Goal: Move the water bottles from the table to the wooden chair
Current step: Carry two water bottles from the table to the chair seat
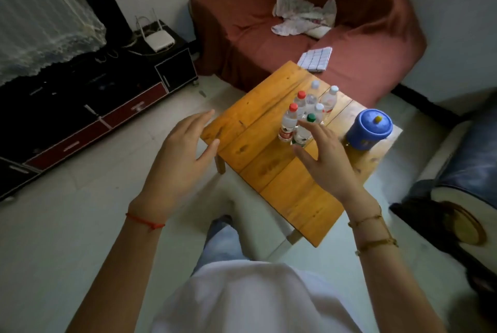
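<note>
A thin red string bracelet [145, 221] circles the left wrist; gold-toned chain bracelets [372, 230] circle the right; white cotton shirt [242, 297], lower centre.

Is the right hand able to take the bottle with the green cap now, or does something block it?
Probably yes. The right hand is open beside the green-capped bottle, which stands at the near edge of the cluster; nothing lies between them.

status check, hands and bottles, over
Left hand open, empty. Right hand open, reaching for the green-capped bottle. Bottles clustered upright on table. Path clear.
</note>
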Demonstrator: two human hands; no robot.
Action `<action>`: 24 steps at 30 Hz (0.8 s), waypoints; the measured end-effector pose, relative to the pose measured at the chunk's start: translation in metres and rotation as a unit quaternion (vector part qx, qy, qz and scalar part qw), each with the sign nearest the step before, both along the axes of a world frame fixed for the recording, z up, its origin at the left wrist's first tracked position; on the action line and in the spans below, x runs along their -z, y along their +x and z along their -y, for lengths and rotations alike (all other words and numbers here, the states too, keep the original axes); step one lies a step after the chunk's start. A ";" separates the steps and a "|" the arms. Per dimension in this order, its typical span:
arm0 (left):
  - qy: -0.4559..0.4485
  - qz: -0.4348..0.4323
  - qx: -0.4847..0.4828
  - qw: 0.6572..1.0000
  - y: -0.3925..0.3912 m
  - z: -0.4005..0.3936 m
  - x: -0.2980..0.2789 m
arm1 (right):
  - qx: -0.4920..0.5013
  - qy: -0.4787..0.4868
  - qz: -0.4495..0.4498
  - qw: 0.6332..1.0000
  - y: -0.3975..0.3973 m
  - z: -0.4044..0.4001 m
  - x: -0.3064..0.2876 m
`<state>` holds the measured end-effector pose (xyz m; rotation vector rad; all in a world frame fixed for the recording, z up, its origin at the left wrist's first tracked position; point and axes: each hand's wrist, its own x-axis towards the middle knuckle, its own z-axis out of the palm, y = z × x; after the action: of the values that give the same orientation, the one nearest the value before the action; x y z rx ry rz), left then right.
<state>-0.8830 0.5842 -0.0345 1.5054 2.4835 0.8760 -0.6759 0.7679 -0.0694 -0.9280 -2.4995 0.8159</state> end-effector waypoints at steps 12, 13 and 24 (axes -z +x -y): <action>-0.030 -0.008 0.246 0.969 -0.125 -0.168 0.023 | 0.221 -0.036 -0.009 0.974 -0.079 -0.064 0.032; -0.033 -0.008 0.261 0.965 -0.132 -0.178 0.024 | 0.241 -0.038 -0.007 0.970 -0.085 -0.066 0.033; -0.049 -0.006 0.360 0.932 -0.169 -0.248 0.046 | 0.343 -0.062 0.003 0.937 -0.117 -0.070 0.055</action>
<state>-1.0524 0.8326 -0.0804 2.1402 1.6954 0.5857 -0.7928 0.8375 -0.1239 -1.7017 -1.9082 0.7203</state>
